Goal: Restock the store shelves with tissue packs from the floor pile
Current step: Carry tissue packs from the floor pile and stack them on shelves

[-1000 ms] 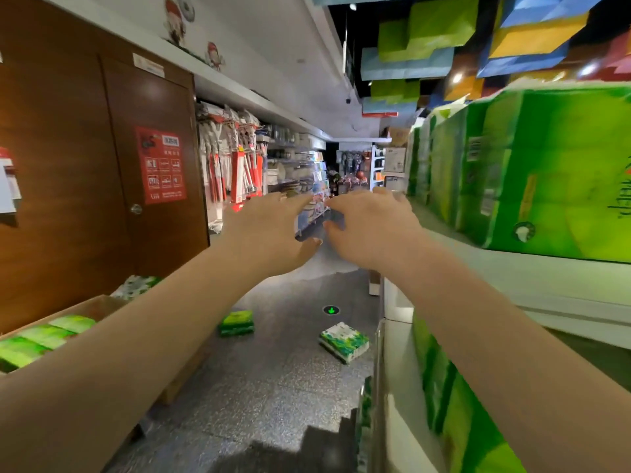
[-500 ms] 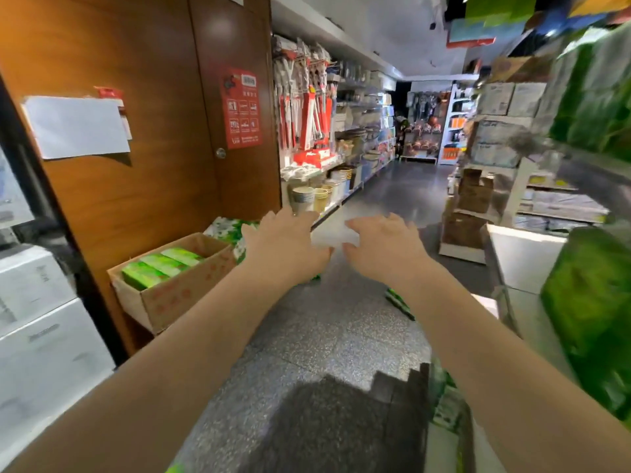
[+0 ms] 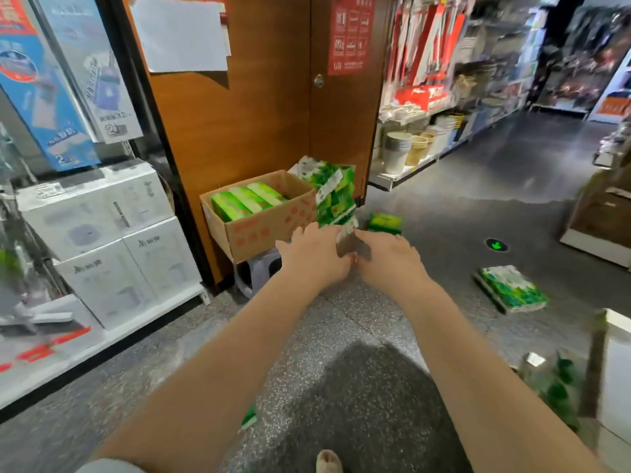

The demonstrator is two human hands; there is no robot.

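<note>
- Both arms reach forward and down over the speckled grey floor [image 3: 191, 339].
- Left hand [image 3: 316, 256]: seen from the back, fingers stretched forward; grip apart, nothing held.
- Right hand [image 3: 389, 257]: beside the left, thumbs close or touching; fingers spread, grip apart, nothing held.
- Tall green-and-white tissue pack [image 3: 333, 194] stands just beyond the fingertips, leaning against the cardboard box [image 3: 259, 230]; contact with the hands cannot be told.
- The box sits on a grey stool [image 3: 256, 273] by the wooden door [image 3: 259, 107] and holds bright green packs [image 3: 246, 201].
- Small green pack [image 3: 385, 222] on the floor, right of the tall pack.
- Flat green-and-white pack [image 3: 510, 292] lies on the floor further right, well apart from the hands.
- White boxes [image 3: 102, 240] on a low shelf at left.
</note>
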